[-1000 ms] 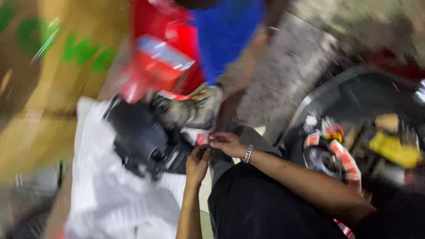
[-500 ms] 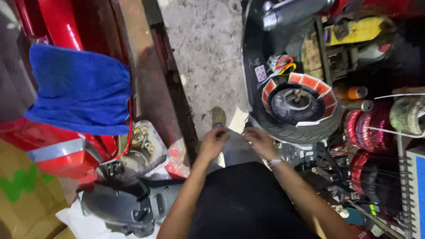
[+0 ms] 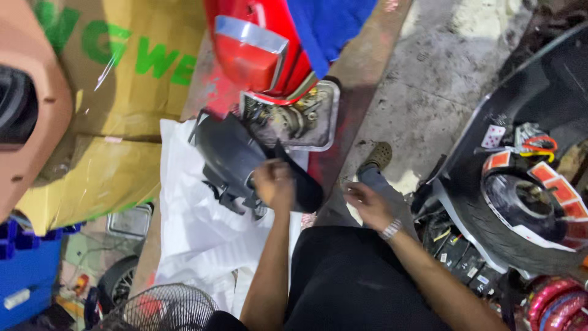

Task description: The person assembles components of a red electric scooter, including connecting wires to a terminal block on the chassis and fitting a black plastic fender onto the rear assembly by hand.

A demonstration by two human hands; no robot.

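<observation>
My left hand [image 3: 274, 184] has its grip curled on the black plastic scooter panel [image 3: 236, 160], fingers pressed around its near edge. The panel lies under and beyond that hand, on white sheeting [image 3: 190, 239], just below the red scooter body [image 3: 257, 49]. My right hand [image 3: 367, 205] hangs loosely curled and holding nothing, near my shoe [image 3: 376, 156] and beside the tyre [image 3: 520, 211].

The left hand [image 3: 274, 184] rests on a black plastic scooter fender [image 3: 236, 160] lying on crumpled white plastic sheeting [image 3: 190, 227]. Beyond it, a red scooter tail [image 3: 257, 52] and a metal tray of parts [image 3: 294, 119] block the way. Bare concrete floor [image 3: 429, 92] lies open past the right hand [image 3: 365, 203]; a black tyre [image 3: 520, 214] crowds its right.
</observation>
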